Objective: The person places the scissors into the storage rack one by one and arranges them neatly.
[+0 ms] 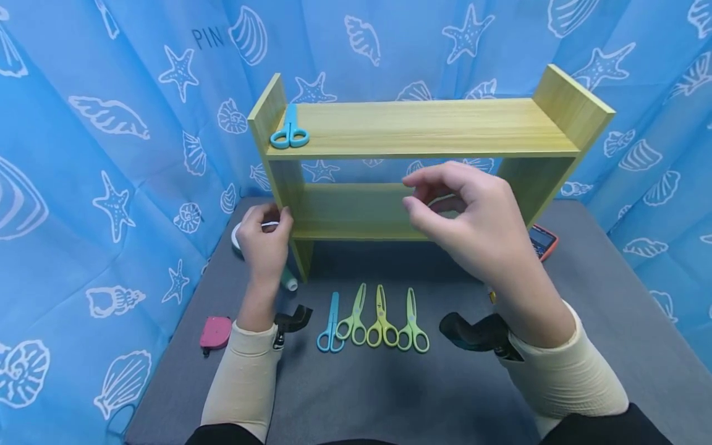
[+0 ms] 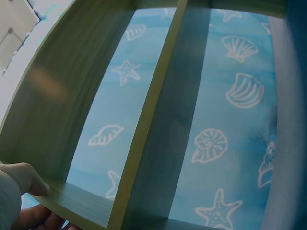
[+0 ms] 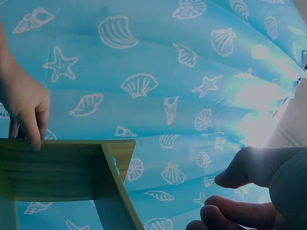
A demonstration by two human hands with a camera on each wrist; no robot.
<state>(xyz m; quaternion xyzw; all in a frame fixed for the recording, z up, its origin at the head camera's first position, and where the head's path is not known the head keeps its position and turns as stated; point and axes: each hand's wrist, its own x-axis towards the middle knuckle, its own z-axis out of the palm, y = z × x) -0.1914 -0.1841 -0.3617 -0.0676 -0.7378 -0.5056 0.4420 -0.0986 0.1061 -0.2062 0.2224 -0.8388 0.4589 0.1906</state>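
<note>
A wooden two-tier shelf (image 1: 423, 133) stands upright on the table. My left hand (image 1: 262, 244) grips the edge of its left side panel; in the left wrist view the thumb (image 2: 33, 181) lies on the inner face and the other fingers are outside. Blue scissors (image 1: 292, 117) lie on the top board at the left end. My right hand (image 1: 481, 207) hovers in front of the shelf with thumb and fingertips apart, holding nothing. On the table below lie blue scissors (image 1: 334, 315), green scissors (image 1: 358, 303), yellow scissors (image 1: 381, 309) and another green pair of scissors (image 1: 411, 315), handles towards me.
A pink tape measure (image 1: 216, 332) lies left of my left forearm. Behind my left hand is a partly hidden white round object (image 1: 236, 237), with a green tube (image 1: 288, 281) near the shelf's foot. A red-edged calculator-like device (image 1: 544, 241) sits at right. Blue curtains (image 1: 139, 74) surround the table.
</note>
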